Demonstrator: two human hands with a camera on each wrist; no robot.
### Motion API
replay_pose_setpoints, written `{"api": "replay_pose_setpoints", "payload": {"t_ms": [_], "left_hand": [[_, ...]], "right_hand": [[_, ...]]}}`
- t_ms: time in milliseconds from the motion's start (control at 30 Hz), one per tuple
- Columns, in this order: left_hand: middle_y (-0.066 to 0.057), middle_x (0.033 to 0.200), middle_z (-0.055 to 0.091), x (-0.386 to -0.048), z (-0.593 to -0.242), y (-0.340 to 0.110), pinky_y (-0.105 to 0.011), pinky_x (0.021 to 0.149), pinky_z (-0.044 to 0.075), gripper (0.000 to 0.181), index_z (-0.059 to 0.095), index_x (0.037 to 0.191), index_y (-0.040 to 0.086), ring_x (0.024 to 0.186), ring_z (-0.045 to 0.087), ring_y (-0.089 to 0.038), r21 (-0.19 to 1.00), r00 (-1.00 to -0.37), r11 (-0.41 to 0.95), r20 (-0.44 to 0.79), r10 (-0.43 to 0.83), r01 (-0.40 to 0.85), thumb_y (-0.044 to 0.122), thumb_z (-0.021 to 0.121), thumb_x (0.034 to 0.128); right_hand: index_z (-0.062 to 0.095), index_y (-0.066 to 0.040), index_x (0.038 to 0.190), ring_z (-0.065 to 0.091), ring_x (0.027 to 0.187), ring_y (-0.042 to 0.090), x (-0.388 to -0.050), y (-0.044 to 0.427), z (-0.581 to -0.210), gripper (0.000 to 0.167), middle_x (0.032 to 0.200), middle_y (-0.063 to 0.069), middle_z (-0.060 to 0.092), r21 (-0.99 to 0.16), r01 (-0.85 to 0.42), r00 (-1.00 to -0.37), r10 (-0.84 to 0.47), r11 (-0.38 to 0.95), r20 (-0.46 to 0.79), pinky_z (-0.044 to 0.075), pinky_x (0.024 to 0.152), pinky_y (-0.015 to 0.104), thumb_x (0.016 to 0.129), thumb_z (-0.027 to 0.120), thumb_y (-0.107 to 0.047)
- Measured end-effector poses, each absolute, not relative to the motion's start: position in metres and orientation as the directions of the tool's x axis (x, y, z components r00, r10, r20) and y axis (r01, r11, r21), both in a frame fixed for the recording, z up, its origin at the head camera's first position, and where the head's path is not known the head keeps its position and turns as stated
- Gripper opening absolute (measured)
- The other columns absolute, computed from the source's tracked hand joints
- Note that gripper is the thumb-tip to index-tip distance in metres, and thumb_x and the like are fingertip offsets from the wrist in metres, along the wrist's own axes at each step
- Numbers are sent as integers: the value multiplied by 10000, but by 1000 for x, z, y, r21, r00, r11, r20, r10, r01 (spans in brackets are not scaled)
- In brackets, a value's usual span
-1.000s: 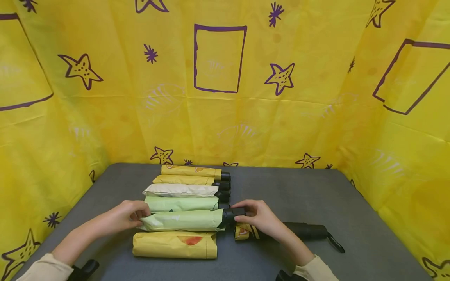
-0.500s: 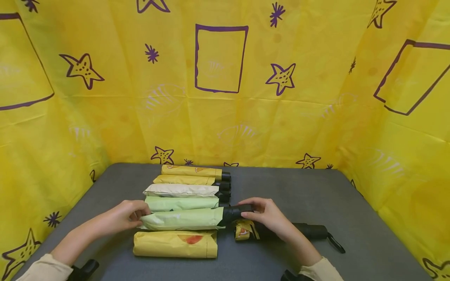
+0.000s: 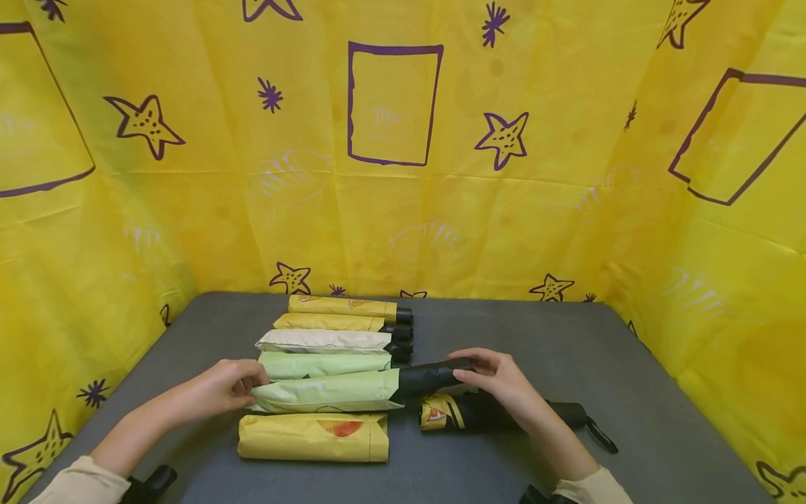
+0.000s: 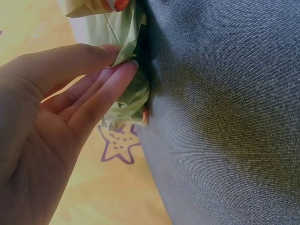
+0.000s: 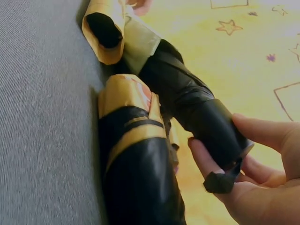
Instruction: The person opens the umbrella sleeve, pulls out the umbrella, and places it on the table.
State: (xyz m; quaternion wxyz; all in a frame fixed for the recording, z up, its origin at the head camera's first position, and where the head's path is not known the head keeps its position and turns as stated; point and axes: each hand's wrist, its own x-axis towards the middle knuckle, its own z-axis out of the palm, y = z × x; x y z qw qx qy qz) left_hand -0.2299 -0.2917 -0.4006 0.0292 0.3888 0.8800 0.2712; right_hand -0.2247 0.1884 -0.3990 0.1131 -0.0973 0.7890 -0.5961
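Observation:
A light green sleeve (image 3: 334, 392) lies across the middle of the table, with a folded black umbrella (image 3: 425, 380) partly out of its right end. My left hand (image 3: 229, 385) pinches the sleeve's left end; thumb and fingertips meet on the crumpled green material (image 4: 126, 40) in the left wrist view. My right hand (image 3: 504, 378) grips the umbrella's black handle (image 5: 218, 131) between thumb and fingers, a strap hanging from it. Nearer me lies a yellow sleeve (image 3: 308, 439), its dark opening visible in the right wrist view. Below my right hand rests another folded umbrella (image 5: 143, 173), black with yellow fabric at its tip.
Behind the green sleeve, several sleeved umbrellas lie in a row: light green (image 3: 327, 365), white (image 3: 327, 341) and yellow (image 3: 343, 306), black handles to the right. Yellow printed cloth (image 3: 403, 231) walls the grey table (image 3: 535, 343) at the back and sides.
My right hand has moved right, drawing the black umbrella farther out of the green sleeve. My left hand has stayed on the sleeve's left end.

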Motion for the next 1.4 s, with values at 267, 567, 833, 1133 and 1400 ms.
{"api": "replay_pose_setpoints", "payload": {"t_ms": [267, 567, 833, 1133, 1400], "left_hand": [[5, 865, 621, -230, -402, -294, -213, 592, 532, 271, 628, 982, 87, 739, 610, -108, 505, -694, 547, 158, 702, 668, -50, 752, 784], [0, 889, 625, -231, -401, -295, -214, 595, 530, 259, 625, 977, 104, 753, 608, -73, 501, -697, 553, 155, 700, 666, -28, 750, 794], [4, 887, 625, -230, -401, -295, -214, 591, 528, 249, 624, 971, 104, 763, 588, -15, 504, -694, 546, 161, 702, 669, -19, 749, 795], [0, 892, 627, -230, -402, -294, -214, 592, 529, 241, 628, 978, 95, 763, 588, -8, 509, -697, 548, 156, 700, 664, -23, 740, 801], [7, 875, 620, -228, -402, -295, -216, 583, 523, 241, 625, 971, 93, 758, 576, 16, 511, -699, 545, 167, 696, 665, -25, 740, 796]], "right_hand": [[633, -118, 1267, 640, 1093, 180, -220, 207, -394, 446, 1286, 84, 630, -960, 18, -978, -194, 279, -75, 459, 1005, 359, 884, 711, -332], [615, -128, 1290, 581, 1118, 171, -216, 223, -388, 468, 1288, 65, 622, -954, 41, -990, -119, 299, -79, 418, 1009, 404, 904, 679, -383], [621, -124, 1285, 597, 1052, 121, -215, 226, -384, 452, 1267, 38, 628, -955, 37, -994, -91, 293, -67, 451, 942, 374, 912, 673, -374], [607, -80, 1299, 629, 981, 119, -216, 227, -382, 483, 1220, -9, 649, -964, 51, -996, -61, 262, -69, 489, 906, 356, 911, 679, -358], [617, -89, 1284, 667, 939, 184, -217, 231, -382, 458, 1051, -106, 705, -971, 58, -997, -38, 233, -68, 480, 913, 340, 916, 675, -355]]}}
